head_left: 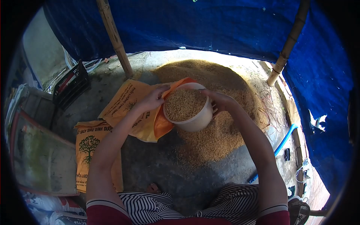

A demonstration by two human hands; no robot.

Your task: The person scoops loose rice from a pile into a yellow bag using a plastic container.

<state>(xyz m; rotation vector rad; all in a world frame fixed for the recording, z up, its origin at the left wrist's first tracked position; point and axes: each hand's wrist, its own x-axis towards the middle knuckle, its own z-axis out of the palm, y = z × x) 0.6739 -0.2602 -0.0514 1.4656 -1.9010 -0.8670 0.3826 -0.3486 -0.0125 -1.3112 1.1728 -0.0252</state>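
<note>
My right hand grips the rim of a white plastic tub, fingers against its outer wall and thumb over the edge. Tan rice husks or grain fill the tub, which tilts toward the open mouth of an orange printed sack. My left hand is closed on the edge of that sack's mouth, beside the tub. A large heap of the same husks or grain lies on the floor behind and below the tub.
Another orange sack with a tree print lies at the left. Further left are a black crate and a framed panel. Bamboo poles stand before a blue tarp. A blue-handled tool lies at the right.
</note>
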